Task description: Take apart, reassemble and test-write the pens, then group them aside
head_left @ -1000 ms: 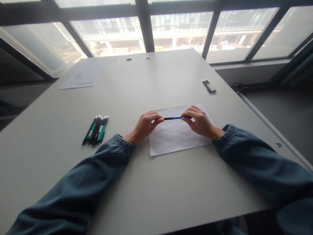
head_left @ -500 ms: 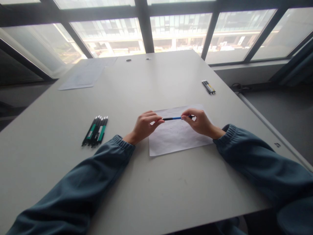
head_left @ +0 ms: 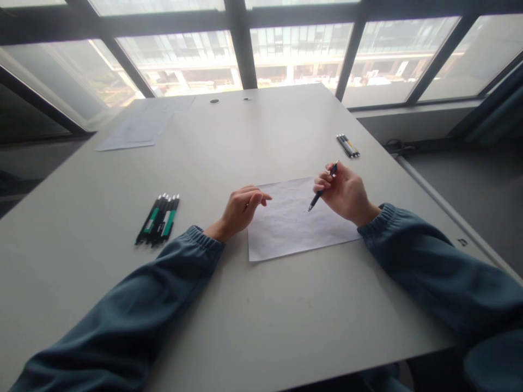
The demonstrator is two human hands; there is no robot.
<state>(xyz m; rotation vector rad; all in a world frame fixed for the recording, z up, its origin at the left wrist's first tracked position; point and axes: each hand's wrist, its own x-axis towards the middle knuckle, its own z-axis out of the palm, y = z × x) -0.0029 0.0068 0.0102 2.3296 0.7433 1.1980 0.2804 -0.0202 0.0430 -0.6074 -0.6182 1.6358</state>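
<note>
My right hand (head_left: 344, 190) grips a pen (head_left: 315, 200) above the right part of a white paper sheet (head_left: 281, 239). The pen has a dark grip and a little blue at its upper end; its tip slants down to the left. At the sheet's left edge is my left hand (head_left: 242, 209), holding nothing, its fingers loosely bent with the index finger reaching out over the paper. Faint marks show on the sheet. To the left of that hand lies a group of several black pens with green labels (head_left: 158, 219), side by side on the table.
Farther back on the right of the white table (head_left: 229, 147) lies a small row of pens, one with a yellow part (head_left: 348, 146). Loose paper sheets (head_left: 133, 128) rest at the back left. A round cable hole (head_left: 214, 101) sits near the far edge, before the windows.
My left hand has let go of the pen. My right hand has risen and turned, tilting the pen from level to slanting with its tip down.
</note>
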